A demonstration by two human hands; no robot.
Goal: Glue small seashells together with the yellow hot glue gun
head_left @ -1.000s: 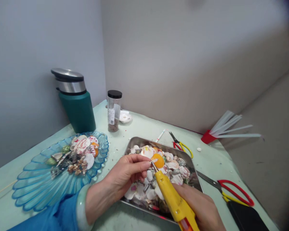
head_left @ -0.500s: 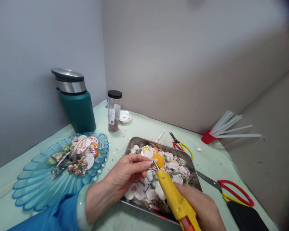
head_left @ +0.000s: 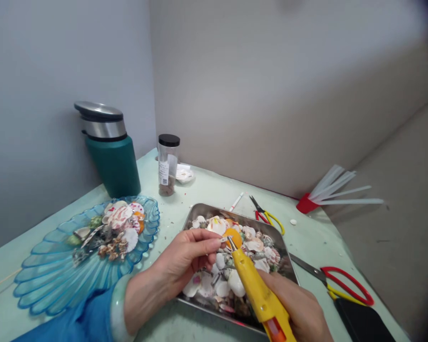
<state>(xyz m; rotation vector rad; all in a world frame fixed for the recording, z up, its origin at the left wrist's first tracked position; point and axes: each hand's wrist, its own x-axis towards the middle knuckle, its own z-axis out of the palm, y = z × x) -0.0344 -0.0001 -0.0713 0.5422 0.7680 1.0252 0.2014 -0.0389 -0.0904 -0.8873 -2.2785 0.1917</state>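
My left hand [head_left: 192, 251] pinches a small pale shell piece [head_left: 223, 240] between thumb and fingertips; most of the piece is hidden. My right hand [head_left: 296, 304] is wrapped round a yellow hot glue gun [head_left: 258, 289]. The gun's metal nozzle points up and left, at or very close to the piece; I cannot tell whether they touch. Under both hands lies a metal tray [head_left: 235, 212] full of mixed seashells, among them a round orange shell [head_left: 236, 236]. To the left, a blue shell-shaped dish [head_left: 50, 273] holds a heap of shells and coral-like bits.
Behind the dish stands a green bottle [head_left: 116, 164], with a black-lidded jar [head_left: 168, 166] near it. Small scissors [head_left: 267, 216] and large red-and-yellow scissors [head_left: 345, 285] lie right of the tray. A red cup [head_left: 306, 203] holds several glue sticks [head_left: 331, 185]. Walls close off the back.
The view has shifted slightly. Both hands keep nearly the same pose, with the nozzle still at the small piece.
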